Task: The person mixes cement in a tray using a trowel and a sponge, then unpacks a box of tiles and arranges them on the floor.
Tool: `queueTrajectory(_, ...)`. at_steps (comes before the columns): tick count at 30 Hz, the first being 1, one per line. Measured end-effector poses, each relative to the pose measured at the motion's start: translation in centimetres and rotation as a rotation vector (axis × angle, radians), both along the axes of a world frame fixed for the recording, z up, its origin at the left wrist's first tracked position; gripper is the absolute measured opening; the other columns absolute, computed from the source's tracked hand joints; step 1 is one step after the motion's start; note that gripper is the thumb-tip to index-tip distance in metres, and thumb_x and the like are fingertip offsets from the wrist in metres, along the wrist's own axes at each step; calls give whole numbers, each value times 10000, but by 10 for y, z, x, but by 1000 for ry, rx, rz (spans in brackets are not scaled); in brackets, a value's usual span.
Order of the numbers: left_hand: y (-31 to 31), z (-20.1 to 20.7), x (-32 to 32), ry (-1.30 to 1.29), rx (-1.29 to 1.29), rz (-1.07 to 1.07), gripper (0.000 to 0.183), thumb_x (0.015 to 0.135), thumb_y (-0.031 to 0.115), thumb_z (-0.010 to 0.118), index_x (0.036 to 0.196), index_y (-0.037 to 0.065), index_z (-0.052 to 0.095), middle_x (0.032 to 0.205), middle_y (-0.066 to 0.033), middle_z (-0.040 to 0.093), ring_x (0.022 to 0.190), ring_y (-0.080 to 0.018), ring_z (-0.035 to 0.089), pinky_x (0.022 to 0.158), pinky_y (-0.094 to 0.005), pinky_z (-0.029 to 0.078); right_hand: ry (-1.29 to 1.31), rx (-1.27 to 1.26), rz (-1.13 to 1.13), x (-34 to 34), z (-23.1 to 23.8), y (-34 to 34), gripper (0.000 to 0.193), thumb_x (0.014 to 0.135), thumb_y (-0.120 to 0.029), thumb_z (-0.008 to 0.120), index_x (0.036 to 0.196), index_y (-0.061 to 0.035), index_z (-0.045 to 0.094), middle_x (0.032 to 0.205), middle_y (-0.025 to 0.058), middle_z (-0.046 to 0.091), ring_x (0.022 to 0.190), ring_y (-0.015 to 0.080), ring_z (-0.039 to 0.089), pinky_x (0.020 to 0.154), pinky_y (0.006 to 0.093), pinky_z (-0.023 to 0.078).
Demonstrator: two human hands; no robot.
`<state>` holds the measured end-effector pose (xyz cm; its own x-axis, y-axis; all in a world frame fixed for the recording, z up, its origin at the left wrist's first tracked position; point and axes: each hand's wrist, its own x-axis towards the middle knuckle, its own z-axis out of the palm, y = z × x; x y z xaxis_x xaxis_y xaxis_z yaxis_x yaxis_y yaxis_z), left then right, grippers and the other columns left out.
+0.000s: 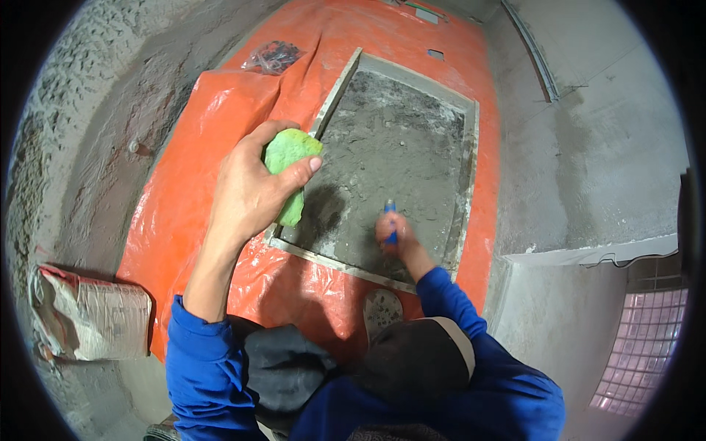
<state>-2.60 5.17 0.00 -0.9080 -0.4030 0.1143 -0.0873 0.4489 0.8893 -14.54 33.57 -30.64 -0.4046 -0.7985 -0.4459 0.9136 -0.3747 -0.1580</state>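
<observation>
Orange sheeting (pixel 176 169) spreads widest left (sponge (pixel 287 151) partly hiding frame edge (pixel 337 92)).

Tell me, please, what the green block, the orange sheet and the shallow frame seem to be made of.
The green block: probably sponge foam, matte, judging by its grainy face. The orange sheet: likely plastic film, glossy, since its creases catch bright highlights. The shallow frame: perhaps wood, dull, from its straight strips; grey smears leave that open.

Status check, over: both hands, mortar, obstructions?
Left grip holding green sponge. Right grip closed on blue handle, tool's far end unclear. Grey mortar uneven inside frame. Left grip hides part of frame.
</observation>
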Motion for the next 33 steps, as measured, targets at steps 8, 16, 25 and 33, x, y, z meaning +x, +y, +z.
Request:
queueTrajectory(8,16,8,-4,80,-40,3,430,803,215,782,1140,-17,649,885,-134,704,776,-198,690,718,-336,542,-115,18,63,-93,96,5,136,917,-120,535,805,-103,460,677,-39,450,497,48,439,423,216,375)
queueTrajectory(16,-1,-1,-14,60,50,18,467,783,255,801,1142,-7,656,932,-163,707,861,-250,695,775,-371,543,1400,1595,462,-148,147,-15,363,857,-39,563,1183,20,415,839,169,623,660,302,651,427,429,527)
queueTrajectory(25,-8,0,-18,89,-21,42,487,768,308,797,1135,14,671,964,-207,700,909,-333,692,817,-427,530,1443,1856,1185,-30,92,50,447,876,-146,613,1266,33,490,1195,284,636,1131,439,616,946,499,497)
queueTrajectory(33,-18,-1,4,103,-37,76,490,763,302,797,1143,21,668,971,-200,706,908,-306,702,805,-402,540,1335,1587,462,-88,218,108,436,789,-140,655,1208,-48,575,823,170,665,683,303,646,651,425,514)
